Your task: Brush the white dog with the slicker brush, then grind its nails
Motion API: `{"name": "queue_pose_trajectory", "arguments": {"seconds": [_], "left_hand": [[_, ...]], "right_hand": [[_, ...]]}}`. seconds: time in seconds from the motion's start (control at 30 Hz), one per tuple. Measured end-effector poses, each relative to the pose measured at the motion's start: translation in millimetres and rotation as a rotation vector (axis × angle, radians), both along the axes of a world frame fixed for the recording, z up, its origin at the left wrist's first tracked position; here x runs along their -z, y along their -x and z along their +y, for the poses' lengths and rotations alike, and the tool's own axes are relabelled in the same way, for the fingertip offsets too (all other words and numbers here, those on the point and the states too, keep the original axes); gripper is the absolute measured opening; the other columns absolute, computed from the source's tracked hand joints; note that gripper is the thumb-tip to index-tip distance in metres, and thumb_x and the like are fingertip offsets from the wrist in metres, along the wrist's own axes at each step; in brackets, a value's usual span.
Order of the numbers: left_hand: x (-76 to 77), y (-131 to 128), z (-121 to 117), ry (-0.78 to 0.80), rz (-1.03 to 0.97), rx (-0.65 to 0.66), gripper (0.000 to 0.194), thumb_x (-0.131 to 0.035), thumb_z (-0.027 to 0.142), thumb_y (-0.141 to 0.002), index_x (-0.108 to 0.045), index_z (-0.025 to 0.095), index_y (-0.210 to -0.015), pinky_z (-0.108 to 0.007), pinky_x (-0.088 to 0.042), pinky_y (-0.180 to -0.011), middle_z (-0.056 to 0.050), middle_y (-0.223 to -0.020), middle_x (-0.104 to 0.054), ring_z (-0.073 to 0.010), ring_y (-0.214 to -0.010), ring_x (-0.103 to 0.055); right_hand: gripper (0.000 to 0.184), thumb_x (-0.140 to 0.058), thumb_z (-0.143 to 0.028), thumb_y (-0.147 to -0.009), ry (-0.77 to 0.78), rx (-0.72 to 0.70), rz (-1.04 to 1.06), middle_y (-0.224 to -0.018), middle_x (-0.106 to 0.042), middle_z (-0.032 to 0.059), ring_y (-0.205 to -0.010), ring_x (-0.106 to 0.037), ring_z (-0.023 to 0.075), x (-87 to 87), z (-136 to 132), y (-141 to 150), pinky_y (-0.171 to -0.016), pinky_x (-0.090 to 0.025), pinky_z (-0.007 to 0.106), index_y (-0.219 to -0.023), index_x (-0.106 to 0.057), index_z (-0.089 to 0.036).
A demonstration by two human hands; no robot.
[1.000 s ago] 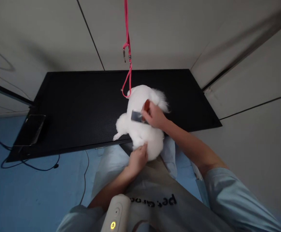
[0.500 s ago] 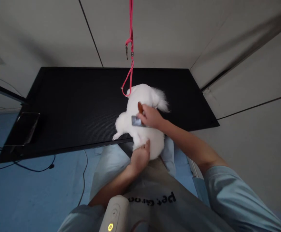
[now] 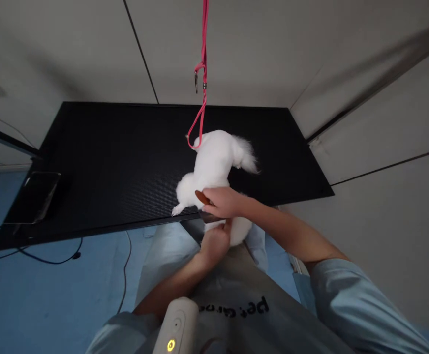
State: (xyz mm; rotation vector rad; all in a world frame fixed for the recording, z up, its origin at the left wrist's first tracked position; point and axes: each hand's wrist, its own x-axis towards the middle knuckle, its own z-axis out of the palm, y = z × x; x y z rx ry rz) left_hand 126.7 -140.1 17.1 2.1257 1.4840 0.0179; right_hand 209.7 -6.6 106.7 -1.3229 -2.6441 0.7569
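Observation:
A white fluffy dog (image 3: pixel 214 152) lies over the near edge of a black grooming table (image 3: pixel 118 147), its bushy tail towards the far right and one paw stretched out to the left. In my right hand (image 3: pixel 225 202) is a slicker brush (image 3: pixel 201 197) with a brown handle, its head down against the white coat near my lap. Just below it, my left hand (image 3: pixel 215 242) is closed on the dog's fur at the table's front edge. Both hands hide part of the dog there.
A pink grooming loop (image 3: pixel 202 113) with a metal clip hangs above the dog's back. A dark flat device (image 3: pixel 37 196) lies at the table's left end. Cables run over the blue floor (image 3: pixel 70 295). A white device with a yellow light (image 3: pixel 175 324) is close below me.
My right hand has moved the slicker brush towards me, from the dog's side down to just above my left hand. My left hand has barely moved.

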Motion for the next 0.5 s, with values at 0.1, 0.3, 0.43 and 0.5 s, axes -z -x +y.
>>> {"name": "queue_pose_trajectory", "arguments": {"seconds": [0.1,0.3,0.43,0.5], "left_hand": [[1.3,0,-1,0.002,0.017,0.004,0.059,-0.040,0.008,-0.086,-0.035,0.010,-0.145,-0.026,-0.051,-0.069,-0.015,-0.095,-0.069,-0.0183,-0.077,-0.067],[2.8,3,-5,0.038,0.029,0.011,0.056,-0.041,0.013,-0.088,-0.039,0.013,-0.144,-0.025,-0.050,-0.070,-0.014,-0.100,-0.068,-0.0202,-0.084,-0.067],[3.3,5,-7,0.053,0.021,-0.006,0.058,-0.043,0.012,-0.088,-0.036,0.017,-0.146,-0.026,-0.050,-0.070,-0.012,-0.100,-0.068,-0.0196,-0.083,-0.067],[3.3,5,-7,0.060,0.012,0.002,0.055,-0.043,0.014,-0.089,-0.041,0.019,-0.143,-0.026,-0.049,-0.070,-0.012,-0.099,-0.067,-0.0199,-0.082,-0.067]], "right_hand": [[0.018,-0.049,-0.036,-0.088,-0.090,0.264,0.040,-0.081,-0.065,0.0060,-0.071,-0.058,0.0189,3.5,3,-6,-0.062,-0.035,0.028,-0.091,-0.051,-0.018],[0.020,-0.057,-0.038,-0.081,-0.003,0.127,0.076,-0.067,-0.061,0.0021,-0.060,-0.054,0.0167,6.2,-3,-22,-0.056,-0.032,0.027,-0.082,-0.050,-0.020],[0.017,-0.047,-0.035,-0.089,-0.122,0.468,0.155,-0.072,-0.063,0.0043,-0.064,-0.056,0.0176,9.2,-8,-32,-0.059,-0.036,0.028,-0.092,-0.050,-0.019],[0.019,-0.050,-0.037,-0.087,-0.101,0.375,0.163,-0.074,-0.064,0.0039,-0.066,-0.058,0.0181,11.5,-12,-35,-0.060,-0.037,0.028,-0.094,-0.050,-0.019]]}}
